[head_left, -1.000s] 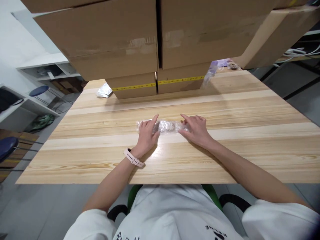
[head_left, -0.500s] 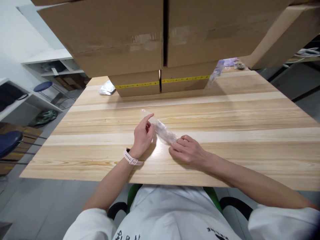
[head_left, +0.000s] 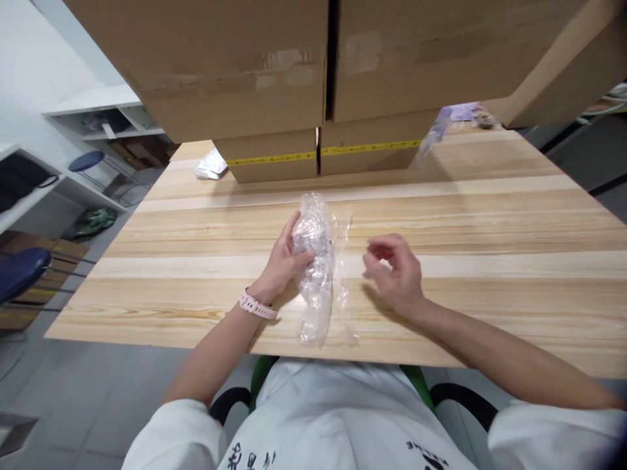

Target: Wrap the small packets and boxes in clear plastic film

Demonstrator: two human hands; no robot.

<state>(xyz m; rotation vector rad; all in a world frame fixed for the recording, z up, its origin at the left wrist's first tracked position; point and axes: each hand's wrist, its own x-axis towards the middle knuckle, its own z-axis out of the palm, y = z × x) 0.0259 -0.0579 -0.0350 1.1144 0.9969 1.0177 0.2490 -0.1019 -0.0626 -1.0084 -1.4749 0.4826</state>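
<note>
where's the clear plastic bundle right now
In the head view, the clear plastic bundle is lengthwise near the middle of the wooden table, with the left hand on it and the right hand apart to its right.

One head-worn camera looks forward and down from above the wearer's white shirt (head_left: 337, 418), near the wooden tabletop (head_left: 490, 222), facing stacked cardboard boxes (head_left: 235, 78); the lower right corner is dark, perhaps the lens's edge.

Tabletop (head_left: 499, 222): bright, soft shadow under R hand (head_left: 399, 277).
Plastic wrap (head_left: 316, 277): white glare specks.
Cartons (head_left: 215, 46): dimmer, shiny tape (head_left: 289, 59).
R sleeve (head_left: 553, 431): dark, blurry nr edge.
L shelves (head_left: 93, 101): wide-angle tilt.
</note>
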